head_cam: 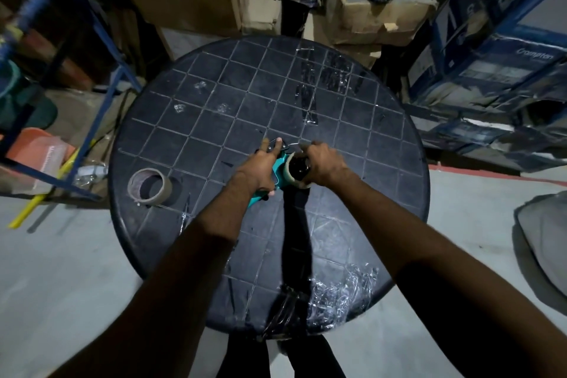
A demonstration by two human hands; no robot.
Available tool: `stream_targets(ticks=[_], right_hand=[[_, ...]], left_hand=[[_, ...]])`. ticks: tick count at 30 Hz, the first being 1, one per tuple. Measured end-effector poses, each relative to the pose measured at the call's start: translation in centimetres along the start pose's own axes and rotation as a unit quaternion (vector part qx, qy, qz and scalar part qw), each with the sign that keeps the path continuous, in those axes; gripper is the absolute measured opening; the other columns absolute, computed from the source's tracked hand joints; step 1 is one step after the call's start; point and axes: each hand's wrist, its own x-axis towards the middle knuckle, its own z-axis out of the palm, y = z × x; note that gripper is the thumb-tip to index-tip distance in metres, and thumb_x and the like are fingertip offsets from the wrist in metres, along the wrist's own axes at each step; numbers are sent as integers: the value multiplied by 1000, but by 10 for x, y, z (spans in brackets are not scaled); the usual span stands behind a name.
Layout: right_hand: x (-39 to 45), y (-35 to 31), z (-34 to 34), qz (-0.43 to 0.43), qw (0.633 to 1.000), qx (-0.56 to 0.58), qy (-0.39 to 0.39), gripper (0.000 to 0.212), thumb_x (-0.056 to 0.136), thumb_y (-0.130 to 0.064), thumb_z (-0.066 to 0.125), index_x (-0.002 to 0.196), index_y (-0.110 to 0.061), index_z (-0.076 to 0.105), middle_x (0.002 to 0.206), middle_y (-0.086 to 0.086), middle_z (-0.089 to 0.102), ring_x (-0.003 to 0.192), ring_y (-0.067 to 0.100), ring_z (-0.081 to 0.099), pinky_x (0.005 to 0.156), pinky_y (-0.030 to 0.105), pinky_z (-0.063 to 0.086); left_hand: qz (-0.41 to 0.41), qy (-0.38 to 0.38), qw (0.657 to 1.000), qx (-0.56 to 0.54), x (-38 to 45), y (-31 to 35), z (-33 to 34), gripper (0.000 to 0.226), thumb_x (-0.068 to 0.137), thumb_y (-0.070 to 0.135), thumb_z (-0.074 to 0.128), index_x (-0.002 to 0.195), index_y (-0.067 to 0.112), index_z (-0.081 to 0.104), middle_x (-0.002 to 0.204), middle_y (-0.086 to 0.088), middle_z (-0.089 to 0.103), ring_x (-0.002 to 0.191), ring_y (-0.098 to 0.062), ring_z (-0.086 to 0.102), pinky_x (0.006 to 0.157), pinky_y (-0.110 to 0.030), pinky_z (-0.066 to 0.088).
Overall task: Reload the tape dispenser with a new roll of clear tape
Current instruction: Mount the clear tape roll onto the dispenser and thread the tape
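- The table (214, 95) is round and dark, with a grid pattern. Strips of clear tape stick to its far side, and crumpled film (340, 294) lies at its near edge.
- A spare roll (150, 187) lies flat near the table's left edge, well apart from both hands.
- Cardboard boxes (377, 9) stand behind the table, printed cartons (497, 40) to the right, and a blue rack (76, 77) to the left.
- The left hand (260, 167) grips the teal dispenser (279, 170) over the table centre; two fingers extend forward along its metal front.
- The right hand (323, 163) closes around the roll (296, 170), which sits against the dispenser's right side.
- The left hand covers most of the dispenser. Whether the roll is fully seated on the hub cannot be determined.
- Lighting is dim; the blade and the tape's free end are not discernible.
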Motion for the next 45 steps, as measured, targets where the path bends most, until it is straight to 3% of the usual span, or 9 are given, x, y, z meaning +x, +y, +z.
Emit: stream_targets(ticks=[3, 9, 14, 18, 23, 38, 45], right_hand=[[2, 1, 2, -20, 1000, 17, -10, 88, 63, -25, 96, 141, -20, 56, 133, 13, 57, 121, 33, 59, 101, 45, 53], [10, 5, 7, -40, 999, -11, -9, 92, 63, -21, 96, 144, -21, 53, 137, 9, 56, 125, 31, 57, 103, 40, 50], [7, 1, 5, -57, 997, -52, -15, 90, 73, -27, 90, 150, -25, 45, 139, 12, 53, 125, 33, 57, 101, 44, 53], [3, 0, 1, -61, 996, -50, -41, 96, 72, -23, 91, 154, -23, 42, 151, 10, 49, 135, 33, 51, 110, 48, 48], [5, -4, 6, -51, 997, -56, -25, 86, 72, -20, 90, 148, -26, 50, 138, 8, 57, 122, 34, 60, 100, 47, 54], [9, -10, 13, -42, 995, -83, -33, 99, 71, -13, 90, 155, -24, 38, 150, 7, 46, 120, 39, 61, 94, 52, 57], [11, -11, 13, -30, 995, -81, -43, 104, 70, -10, 89, 156, -26, 34, 153, 6, 42, 120, 42, 60, 93, 52, 56]], left_hand=[[-1, 0, 1000, 5, 0, 2, -1, 141, 63, 8, 90, 161, 26, -9, 168, -15, -12, 148, -43, 29, 115, -48, 40], [-1, -4, 1000, 12, 3, 5, -2, 141, 63, 7, 90, 161, 25, -10, 168, -15, -12, 147, -42, 30, 112, -47, 43], [-6, -10, 1000, 9, -2, 8, -5, 141, 64, 7, 89, 160, 26, -13, 168, -13, -15, 148, -42, 28, 112, -48, 44], [-8, -12, 1000, -6, -5, 7, -6, 137, 68, 6, 86, 160, 28, -13, 168, -10, -16, 148, -42, 28, 112, -47, 43], [-5, -4, 1000, 8, 1, 2, 1, 138, 67, 7, 87, 160, 27, -13, 168, -12, -15, 147, -42, 30, 112, -46, 43], [10, -2, 1000, 9, 6, -1, -1, 136, 68, 6, 86, 160, 23, -13, 167, -16, -16, 136, -45, 44, 102, -47, 52], [23, -4, 1000, 10, 9, -3, -1, 136, 65, 8, 87, 160, 20, -9, 165, -18, -11, 137, -47, 41, 102, -51, 51]])
